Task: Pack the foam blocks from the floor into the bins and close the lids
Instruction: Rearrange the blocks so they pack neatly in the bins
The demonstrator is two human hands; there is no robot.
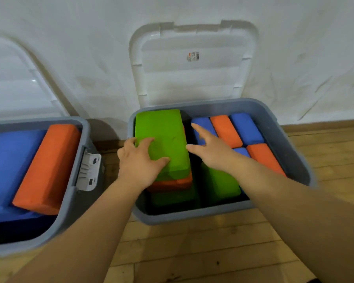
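Observation:
A grey bin (290,127) in the middle holds several foam blocks. A green block (164,131) lies on top of an orange block (178,182) at the bin's left side. My left hand (139,160) rests on the green block's near left part, fingers spread over its top. Just right of that block, my right hand (211,148) hovers with straight, spread fingers and holds nothing. Blue and orange blocks (226,130) stand in rows at the bin's right. More green blocks (221,184) lie lower at the front.
The bin's white lid (192,78) stands open against the white wall. A second grey bin (74,201) at the left holds a blue block (10,160) and an orange block (47,166), its lid (14,84) open too. Wooden floor (192,252) lies in front.

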